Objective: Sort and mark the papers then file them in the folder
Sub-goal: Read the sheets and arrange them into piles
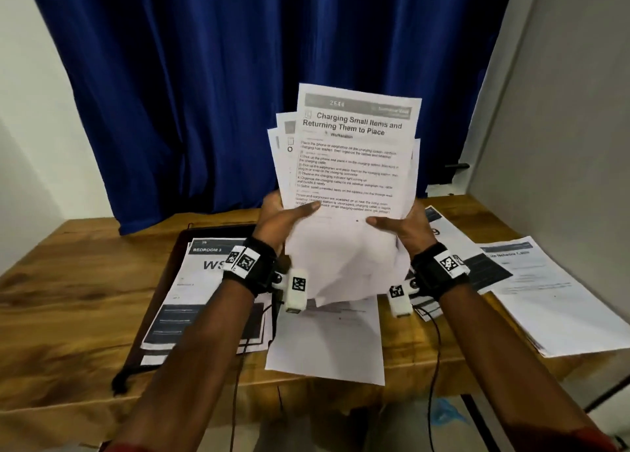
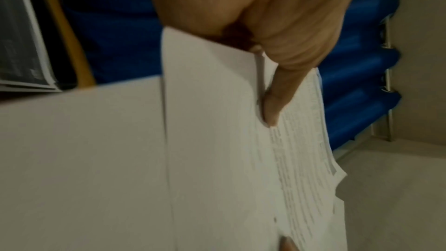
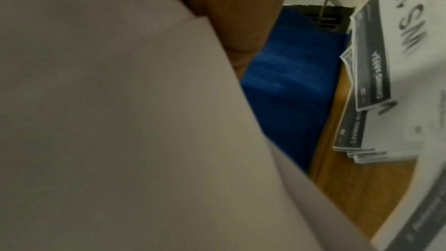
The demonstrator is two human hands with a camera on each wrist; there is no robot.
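I hold a fanned stack of printed papers (image 1: 351,165) upright above the table. Its front sheet is headed "Charging Small Items and Returning Them to Place". My left hand (image 1: 289,218) grips the stack's lower left edge, thumb on the front. My right hand (image 1: 397,225) grips the lower right edge the same way. In the left wrist view the thumb (image 2: 277,100) presses on the papers (image 2: 217,121). The right wrist view is mostly filled by the back of the papers (image 3: 120,121). A dark open folder (image 1: 191,233) lies at the left under a "BEDROOM 3" pile (image 1: 204,298).
On the wooden table (image 1: 68,308) lie a single sheet (image 1: 327,342) in the middle, a pile (image 1: 477,264) under my right wrist and another pile (image 1: 552,295) at the far right. A blue curtain (image 1: 238,76) hangs behind. A grey wall (image 1: 579,145) stands at the right.
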